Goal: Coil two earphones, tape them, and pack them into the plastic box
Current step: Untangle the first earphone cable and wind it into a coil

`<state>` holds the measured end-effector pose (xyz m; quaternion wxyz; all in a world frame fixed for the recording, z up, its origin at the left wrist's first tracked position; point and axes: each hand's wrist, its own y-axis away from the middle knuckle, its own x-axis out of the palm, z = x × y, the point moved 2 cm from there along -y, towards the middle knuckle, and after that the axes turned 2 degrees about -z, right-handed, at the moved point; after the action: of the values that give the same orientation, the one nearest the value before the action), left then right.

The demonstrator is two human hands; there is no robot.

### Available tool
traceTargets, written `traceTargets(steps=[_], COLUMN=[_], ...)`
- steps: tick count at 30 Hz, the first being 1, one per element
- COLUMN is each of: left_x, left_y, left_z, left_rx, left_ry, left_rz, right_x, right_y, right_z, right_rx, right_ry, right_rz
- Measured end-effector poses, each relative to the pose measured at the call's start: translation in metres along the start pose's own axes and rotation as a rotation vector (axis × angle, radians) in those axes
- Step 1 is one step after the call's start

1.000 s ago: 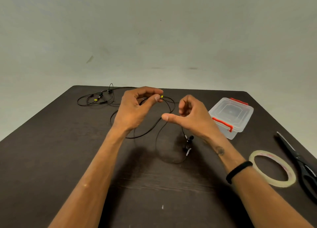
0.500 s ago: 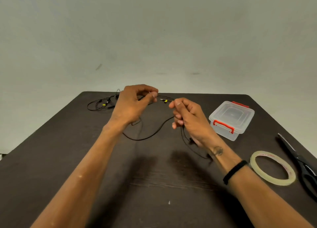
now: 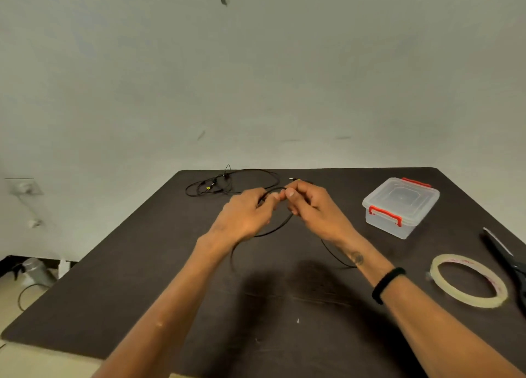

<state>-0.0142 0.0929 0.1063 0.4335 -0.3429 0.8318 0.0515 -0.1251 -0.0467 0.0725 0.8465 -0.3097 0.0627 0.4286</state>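
you are in the first step, coiling the first thin black earphone cable (image 3: 274, 228). your left hand (image 3: 244, 218) and right hand (image 3: 316, 209) meet above the middle of the dark worktop (image 3: 142, 278), both pinching the cable where a small loop arches between the fingertips; the rest trails down and to the right under your right wrist. the second black earphone (image 3: 227, 182) lies loose and uncoiled at the far left edge. the clear plastic box with red latches (image 3: 401, 206) sits closed at the far right, with the roll of clear tape (image 3: 469, 281) and black scissors (image 3: 506, 261) nearer on the right. next, i judge, you need to draw the trailing slack into further loops while keeping the pinch firm.
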Motion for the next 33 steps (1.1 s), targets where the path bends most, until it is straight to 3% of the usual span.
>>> traceTargets(steps=[3,11,17,20,26,29,33], left_x=[0.019,-0.013,-0.037,-0.041,-0.017,-0.002,0.008], left_y=[0.002,-0.005,0.001,0.008,0.003,-0.005,-0.003], left_z=[-0.005,0.014,0.036,0.030,0.004,0.000,0.001], left_rx=[-0.033,0.042,-0.013,0.049,0.182,0.196,0.176], left_ry=[0.188,0.289,0.367,0.272,-0.057,-0.078,-0.047], left_rz=[-0.092,-0.372,-0.380,-0.286,-0.137,-0.143,-0.139], right_x=[0.003,-0.006,-0.021,-0.022,-0.005,0.005,0.000], right_y=[0.000,-0.002,-0.001,0.000,0.003,0.004,0.002], right_z=[0.000,-0.001,-0.008,-0.014,0.002,0.008,0.003], right_rx=[-0.037,0.036,0.127,0.161,-0.095,-0.249,-0.287], right_ry=[0.099,0.044,-0.040,0.100,0.248,0.300,0.377], right_rz=[0.073,0.059,0.037,0.003,-0.054,-0.059,-0.102])
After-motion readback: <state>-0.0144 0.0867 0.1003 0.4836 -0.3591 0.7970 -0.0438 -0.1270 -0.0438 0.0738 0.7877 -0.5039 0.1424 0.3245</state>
